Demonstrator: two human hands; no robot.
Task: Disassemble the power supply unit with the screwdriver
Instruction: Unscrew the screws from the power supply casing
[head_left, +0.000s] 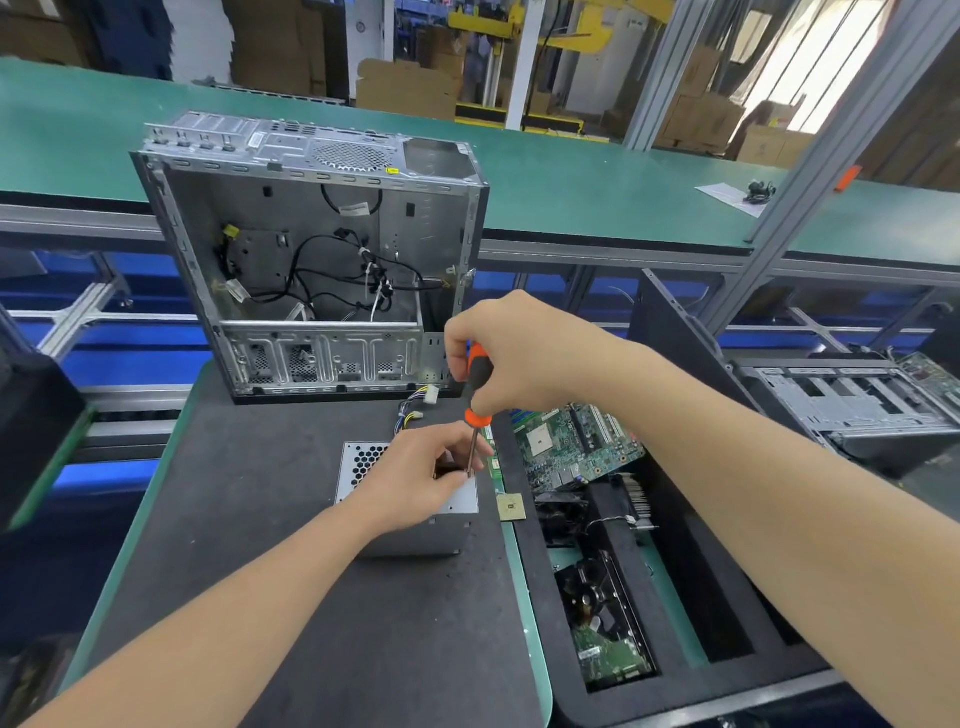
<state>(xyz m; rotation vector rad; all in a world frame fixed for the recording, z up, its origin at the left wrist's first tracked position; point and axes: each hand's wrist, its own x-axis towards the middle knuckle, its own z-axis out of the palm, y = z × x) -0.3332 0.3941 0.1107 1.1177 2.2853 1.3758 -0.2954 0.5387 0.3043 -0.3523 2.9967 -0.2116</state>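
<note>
The grey metal power supply unit (363, 462) lies on the dark mat, its honeycomb vent facing up and its cable bundle (415, 410) trailing toward the case. My right hand (509, 353) grips the black and orange screwdriver (479, 374) upright, tip down on the unit's top near its right edge. My left hand (426, 467) rests on the top of the unit, its fingers curled around the screwdriver shaft close to the tip. The screw itself is hidden by my fingers.
An emptied computer case (311, 249) with loose black cables stands behind the unit. Right of the mat, a black foam tray (691, 613) holds a green motherboard (576, 441), a cooler and a hard drive (608, 623). A small CPU chip (510, 506) lies at the mat's edge. Another chassis (852, 400) sits far right.
</note>
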